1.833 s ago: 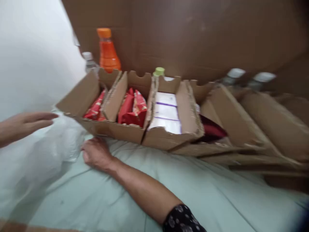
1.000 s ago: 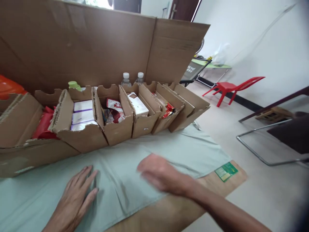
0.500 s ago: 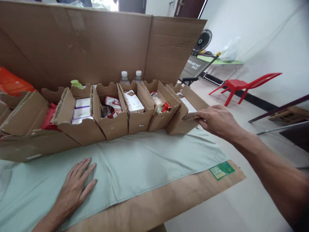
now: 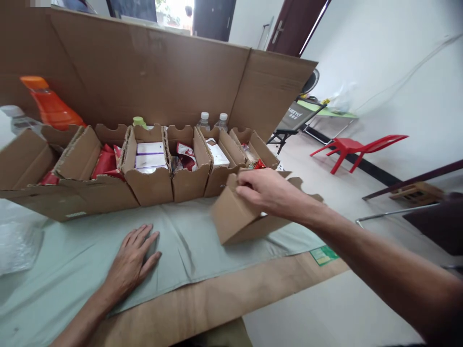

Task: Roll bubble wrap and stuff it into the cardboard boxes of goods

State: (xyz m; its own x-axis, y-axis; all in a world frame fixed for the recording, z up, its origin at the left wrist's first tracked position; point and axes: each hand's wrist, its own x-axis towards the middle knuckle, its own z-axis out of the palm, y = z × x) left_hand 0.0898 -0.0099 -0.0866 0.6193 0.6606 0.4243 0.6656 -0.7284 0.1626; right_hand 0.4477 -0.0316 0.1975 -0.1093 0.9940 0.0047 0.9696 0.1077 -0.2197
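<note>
- Gripping with the right hand [image 4: 269,193]: fingers curled tightly over the upper edge of the loose box [image 4: 231,219], fingertips partly hidden.
- Resting on the green cloth [image 4: 195,217] with the left hand [image 4: 132,260], left of the loose box and nearer — palm down, fingers slightly spread, thumb apart, free of any grip.
- Directly under the right hand, the loose box: brown cardboard, set aslant and slightly blurred. Impossible to tell: base on the cloth or just above it.
- Inside the loose box, a sliver of white, otherwise hidden.
- Nearer than the loose box, along the cloth's front edge: a bare wooden board [image 4: 202,301], with a green label [image 4: 323,255] toward the right.
- Behind the loose box and stretching leftward, a row of cardboard boxes [image 4: 150,188]: red packets [image 4: 106,161], purple-edged white packs [image 4: 150,156] and a white carton [image 4: 218,154] inside.
- Behind that row, farther from the loose box: an orange bottle [image 4: 56,111] far left, two white-capped clear bottles [image 4: 204,121], then a tall cardboard panel [image 4: 188,77].
- Right of the loose box and well beyond, on the floor — a red chair [image 4: 356,149].
</note>
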